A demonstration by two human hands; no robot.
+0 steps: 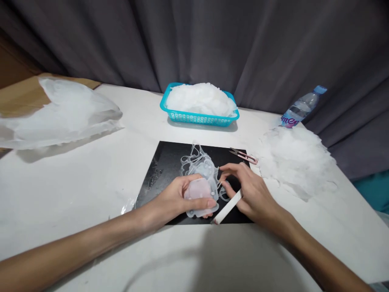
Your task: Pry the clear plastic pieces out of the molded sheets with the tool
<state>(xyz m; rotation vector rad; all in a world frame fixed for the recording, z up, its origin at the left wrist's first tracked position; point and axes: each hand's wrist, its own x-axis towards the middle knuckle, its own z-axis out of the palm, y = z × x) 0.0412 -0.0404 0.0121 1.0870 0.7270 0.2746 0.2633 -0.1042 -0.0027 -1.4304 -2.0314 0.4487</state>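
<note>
My left hand (185, 194) grips a translucent, soft-looking moulded piece (199, 192) with a pinkish square middle and a lobed rim, the thumb lying across its front. My right hand (246, 184) has a white stick-like tool (227, 207) tucked in its palm, with the dark tip pointing down and left. Its thumb and forefinger close in at the piece's right edge, where a thin clear strip shows; whether they pinch it, I cannot tell. Behind the piece, a tangle of clear looped scraps (196, 160) lies on a black mat (167, 158).
Pink-handled thread snips (244, 155) lie at the mat's far right corner. A blue basket (200, 118) heaped with white translucent pieces stands at the back. To the right are a pile of similar white material (298, 162) and a water bottle (302, 107); a plastic bag (69, 113) lies left.
</note>
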